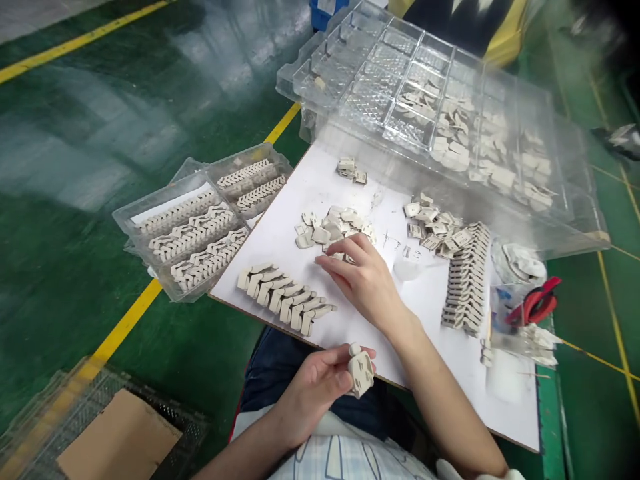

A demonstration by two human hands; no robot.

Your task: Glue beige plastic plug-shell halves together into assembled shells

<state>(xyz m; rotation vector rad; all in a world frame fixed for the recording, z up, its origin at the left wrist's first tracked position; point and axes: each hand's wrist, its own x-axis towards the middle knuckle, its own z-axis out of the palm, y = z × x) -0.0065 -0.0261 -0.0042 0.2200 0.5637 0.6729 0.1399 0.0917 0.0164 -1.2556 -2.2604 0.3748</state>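
Note:
My left hand (315, 387) is closed round a small beige plastic part (361, 371), held near the front edge of the white board (435, 313) on my lap. My right hand (363, 277) reaches forward over the board, fingers extended and together, fingertips touching a loose pile of beige parts (333, 227). Just left of that hand lies a row of overlapped parts (283, 299). To its right stands a long stacked row of parts (467, 277), with another loose pile (435, 223) behind it.
A clear tray (197, 223) with several rows of arranged parts sits at the board's left. A large clear compartment tray (425, 87) holding loose parts lies at the back. Red-handled scissors (535, 307) rest in a clear container at right. A crate with cardboard (115, 440) stands on the green floor.

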